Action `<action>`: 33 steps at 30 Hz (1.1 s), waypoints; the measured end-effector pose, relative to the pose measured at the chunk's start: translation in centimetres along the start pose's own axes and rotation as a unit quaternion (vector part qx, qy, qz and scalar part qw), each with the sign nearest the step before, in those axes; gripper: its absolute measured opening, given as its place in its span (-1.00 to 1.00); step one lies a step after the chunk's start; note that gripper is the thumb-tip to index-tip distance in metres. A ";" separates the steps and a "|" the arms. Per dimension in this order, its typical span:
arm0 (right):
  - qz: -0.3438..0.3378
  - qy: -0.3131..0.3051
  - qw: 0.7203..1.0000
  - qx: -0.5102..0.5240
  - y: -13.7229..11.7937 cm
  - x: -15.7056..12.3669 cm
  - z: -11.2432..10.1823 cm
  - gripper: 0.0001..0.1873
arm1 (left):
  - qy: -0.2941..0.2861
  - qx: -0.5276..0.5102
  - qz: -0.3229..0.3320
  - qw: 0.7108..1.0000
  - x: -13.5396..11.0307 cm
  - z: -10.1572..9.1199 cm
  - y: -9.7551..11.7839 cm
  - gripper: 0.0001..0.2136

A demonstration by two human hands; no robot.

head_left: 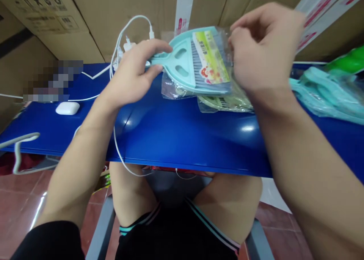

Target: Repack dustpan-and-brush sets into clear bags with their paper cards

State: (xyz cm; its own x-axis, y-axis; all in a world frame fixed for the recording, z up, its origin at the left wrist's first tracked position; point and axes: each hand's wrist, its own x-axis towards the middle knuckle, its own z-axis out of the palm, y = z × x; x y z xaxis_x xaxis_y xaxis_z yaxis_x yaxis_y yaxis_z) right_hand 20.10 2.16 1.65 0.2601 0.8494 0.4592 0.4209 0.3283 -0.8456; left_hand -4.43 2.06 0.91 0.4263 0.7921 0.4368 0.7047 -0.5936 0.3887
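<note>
Far left, a white earbud case sits on the blue bench, with a white charging cable running across the bench and over its front edge. Behind stand cardboard cartons.

Left hand: forearm angled in from the lower left, wrist raised, fingers wrapped across the teal handle of a hand broom. The grip is narrow, holding the handle. The broom, with 2 oval slots and grey bristles, sits in a clear plastic bag with a yellow-green label, held just above the bench's far part.

Right hand: forearm comes in from the lower right, fingers curled at the bag's right end. Blur hides whether the grip is closed on the film.

Beneath lies a second bagged item. Far right: a teal item in clear film, beside something bright green.
</note>
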 end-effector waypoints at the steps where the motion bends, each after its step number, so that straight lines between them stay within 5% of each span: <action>1: 0.015 0.003 1.000 -0.008 0.5 -0.1 0.3 -0.80 | 0.005 0.004 -0.001 1.000 -0.3 0.1 -0.2 -0.63; 11: 0.203 -0.067 0.976 0.051 0.9 -1.2 1.7 -0.83 | 0.048 -0.024 -0.012 0.998 -1.7 0.7 -1.7 -0.58; 33: 0.270 -0.175 0.933 0.163 -0.8 -1.8 -0.5 -0.66 | 0.043 -0.026 -0.009 0.999 -1.7 0.7 -1.4 -0.62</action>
State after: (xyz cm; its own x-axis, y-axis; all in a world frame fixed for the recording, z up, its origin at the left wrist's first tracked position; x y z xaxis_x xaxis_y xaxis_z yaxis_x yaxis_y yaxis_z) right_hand 19.73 0.20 1.61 0.0336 0.9915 -0.1255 0.0088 -0.1258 -0.9920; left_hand -5.76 1.65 -0.95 0.3616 0.7888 0.4971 0.6804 -0.5878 0.4378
